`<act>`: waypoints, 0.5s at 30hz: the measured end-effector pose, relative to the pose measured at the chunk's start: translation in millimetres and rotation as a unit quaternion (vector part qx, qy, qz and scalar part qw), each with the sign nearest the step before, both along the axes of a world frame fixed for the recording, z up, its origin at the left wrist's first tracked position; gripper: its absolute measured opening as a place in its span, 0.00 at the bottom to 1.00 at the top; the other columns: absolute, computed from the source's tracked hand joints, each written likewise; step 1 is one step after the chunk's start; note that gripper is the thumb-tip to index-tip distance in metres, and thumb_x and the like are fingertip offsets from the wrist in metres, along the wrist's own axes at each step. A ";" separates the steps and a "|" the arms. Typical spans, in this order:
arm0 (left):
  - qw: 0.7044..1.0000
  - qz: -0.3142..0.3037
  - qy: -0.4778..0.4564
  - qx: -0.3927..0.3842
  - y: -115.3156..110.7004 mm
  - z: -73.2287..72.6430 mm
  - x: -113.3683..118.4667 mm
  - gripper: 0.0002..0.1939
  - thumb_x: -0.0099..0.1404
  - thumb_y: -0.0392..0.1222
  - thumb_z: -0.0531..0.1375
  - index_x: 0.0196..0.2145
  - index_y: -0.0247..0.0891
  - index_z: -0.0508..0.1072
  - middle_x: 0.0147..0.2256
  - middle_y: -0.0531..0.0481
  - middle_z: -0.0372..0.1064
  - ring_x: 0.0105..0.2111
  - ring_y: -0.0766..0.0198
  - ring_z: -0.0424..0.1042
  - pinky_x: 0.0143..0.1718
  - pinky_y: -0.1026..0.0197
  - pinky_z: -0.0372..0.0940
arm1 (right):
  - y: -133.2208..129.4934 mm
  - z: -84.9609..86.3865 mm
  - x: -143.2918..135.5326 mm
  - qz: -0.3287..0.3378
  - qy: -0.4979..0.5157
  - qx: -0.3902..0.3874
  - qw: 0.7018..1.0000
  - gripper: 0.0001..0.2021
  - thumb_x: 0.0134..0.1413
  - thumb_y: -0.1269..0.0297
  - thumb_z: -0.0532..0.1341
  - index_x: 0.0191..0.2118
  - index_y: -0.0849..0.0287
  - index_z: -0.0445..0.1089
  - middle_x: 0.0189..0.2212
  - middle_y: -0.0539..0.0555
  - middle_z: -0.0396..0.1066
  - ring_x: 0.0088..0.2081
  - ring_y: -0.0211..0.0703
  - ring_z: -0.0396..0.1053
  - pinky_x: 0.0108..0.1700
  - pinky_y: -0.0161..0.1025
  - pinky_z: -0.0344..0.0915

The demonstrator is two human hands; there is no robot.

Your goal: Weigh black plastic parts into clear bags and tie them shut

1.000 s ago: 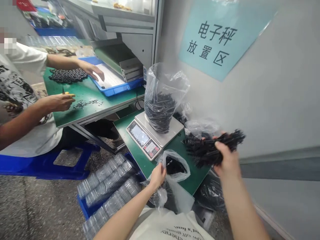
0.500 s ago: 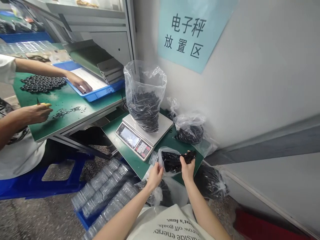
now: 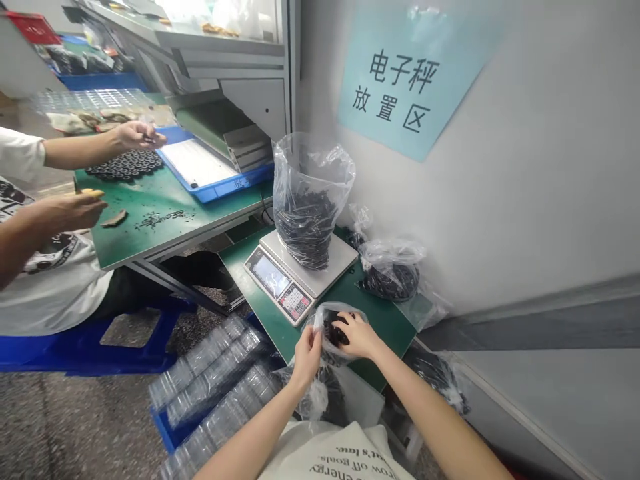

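My left hand [image 3: 307, 350] pinches the rim of a small clear plastic bag [image 3: 332, 308] at the near edge of the small green table. Inside its mouth lie small black pieces [image 3: 335, 329], too blurred to name more closely. My right hand [image 3: 361, 337] reaches into the opening with its fingers curled over these pieces; the fingertips are partly hidden. Just beyond, a digital scale [image 3: 273, 273] carries a large open clear bag [image 3: 311, 223] partly filled with thin black pieces.
Another bag of black pieces [image 3: 393, 277] rests beside the scale by the wall. Wrapped stacks of clear plastic containers [image 3: 215, 367] stand in a blue crate at lower left. A co-worker's hands [image 3: 137, 137] are over the neighbouring green workbench [image 3: 125, 243], near a blue tray [image 3: 220, 190].
My right hand, earlier holding a bunch of black pieces at the bag's mouth, has moved left into the opening. My left hand keeps hold of the rim. The co-worker's hand has lifted off the tray.
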State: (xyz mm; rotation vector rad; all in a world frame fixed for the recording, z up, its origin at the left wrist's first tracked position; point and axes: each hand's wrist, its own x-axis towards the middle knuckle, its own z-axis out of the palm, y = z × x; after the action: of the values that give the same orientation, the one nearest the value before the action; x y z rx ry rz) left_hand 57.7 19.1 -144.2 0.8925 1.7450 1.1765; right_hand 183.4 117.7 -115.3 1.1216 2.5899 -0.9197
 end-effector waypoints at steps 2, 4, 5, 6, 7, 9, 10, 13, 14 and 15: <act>1.000 -0.010 -0.003 0.002 -0.5 2.9 0.8 0.14 0.63 0.48 0.47 0.24 0.39 0.56 0.21 0.58 0.50 0.22 0.68 0.56 0.26 0.64 0.54 | 4.3 3.4 -8.4 0.000 -0.071 -0.011 0.997 0.25 0.46 0.66 0.64 0.52 0.56 0.61 0.57 0.58 0.52 0.54 0.59 0.53 0.50 0.57 0.58; 1.000 -0.028 -0.007 -0.003 0.8 4.2 1.0 0.13 0.61 0.47 0.49 0.22 0.39 0.56 0.20 0.58 0.50 0.21 0.68 0.56 0.26 0.64 0.54 | 6.4 5.5 -19.2 -0.019 -0.134 -0.015 0.991 0.28 0.49 0.64 0.63 0.56 0.56 0.56 0.59 0.59 0.48 0.55 0.59 0.52 0.50 0.59 0.57; 0.999 -0.035 -0.008 -0.008 1.6 4.0 0.7 0.13 0.61 0.46 0.50 0.22 0.39 0.56 0.19 0.59 0.51 0.21 0.69 0.57 0.26 0.65 0.54 | 7.1 6.7 -24.4 -0.029 -0.161 -0.019 0.986 0.30 0.50 0.63 0.63 0.58 0.55 0.54 0.60 0.60 0.45 0.55 0.60 0.52 0.50 0.59 0.58; 0.999 -0.039 -0.009 -0.014 2.2 3.3 0.0 0.13 0.61 0.45 0.51 0.22 0.39 0.56 0.19 0.59 0.52 0.21 0.69 0.58 0.26 0.64 0.55 | 7.9 8.3 -28.9 -0.036 -0.182 -0.026 0.982 0.33 0.48 0.62 0.64 0.59 0.56 0.51 0.61 0.61 0.43 0.56 0.62 0.51 0.50 0.60 0.58; 0.999 -0.041 -0.010 -0.021 2.4 2.1 -0.8 0.12 0.61 0.44 0.51 0.22 0.38 0.57 0.18 0.59 0.53 0.21 0.69 0.59 0.26 0.64 0.55 | 9.1 11.0 -32.1 -0.036 -0.197 -0.035 0.979 0.37 0.45 0.61 0.65 0.60 0.56 0.49 0.61 0.63 0.40 0.56 0.64 0.50 0.50 0.60 0.58; 0.999 -0.039 -0.011 -0.035 1.5 -1.4 -2.3 0.11 0.61 0.42 0.51 0.23 0.38 0.57 0.18 0.59 0.54 0.21 0.69 0.60 0.26 0.64 0.56 | 13.2 21.0 -34.1 -0.017 -0.206 -0.059 0.977 0.47 0.37 0.60 0.69 0.62 0.59 0.45 0.62 0.68 0.36 0.57 0.70 0.48 0.51 0.61 0.56; 0.998 -0.036 -0.012 -0.041 0.5 -3.5 -2.7 0.10 0.62 0.41 0.51 0.23 0.38 0.57 0.18 0.59 0.55 0.21 0.68 0.61 0.26 0.64 0.56 | 16.3 29.2 -32.8 0.002 -0.200 -0.072 0.977 0.50 0.35 0.60 0.69 0.63 0.61 0.44 0.62 0.70 0.36 0.58 0.71 0.47 0.52 0.60 0.54; 0.998 -0.031 -0.016 -0.055 -2.5 -8.9 -1.1 0.09 0.62 0.37 0.49 0.23 0.39 0.56 0.19 0.58 0.55 0.22 0.68 0.62 0.26 0.65 0.56 | 30.4 71.3 -23.8 0.081 -0.154 -0.112 0.978 0.44 0.38 0.63 0.67 0.62 0.63 0.49 0.62 0.67 0.42 0.59 0.63 0.47 0.57 0.51 0.52; 0.998 -0.032 -0.017 -0.058 -3.0 -10.1 0.1 0.10 0.61 0.37 0.48 0.23 0.39 0.55 0.19 0.58 0.55 0.22 0.68 0.62 0.26 0.65 0.56 | 36.8 91.3 -20.7 0.110 -0.137 -0.126 0.976 0.39 0.40 0.65 0.65 0.60 0.62 0.53 0.60 0.64 0.49 0.59 0.57 0.50 0.57 0.47 0.53; 0.997 -0.036 -0.019 -0.060 -3.3 -10.8 1.3 0.10 0.61 0.37 0.48 0.22 0.39 0.54 0.19 0.58 0.54 0.22 0.68 0.62 0.26 0.65 0.56 | 44.0 114.0 -18.6 0.134 -0.123 -0.137 0.974 0.33 0.42 0.66 0.64 0.58 0.61 0.58 0.57 0.61 0.56 0.56 0.54 0.56 0.55 0.45 0.55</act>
State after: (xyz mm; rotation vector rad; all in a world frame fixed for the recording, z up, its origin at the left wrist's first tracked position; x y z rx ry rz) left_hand 59.0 15.8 -154.9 0.8476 1.7201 1.0238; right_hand 164.8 161.7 -1.3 0.7386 2.2569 -0.9680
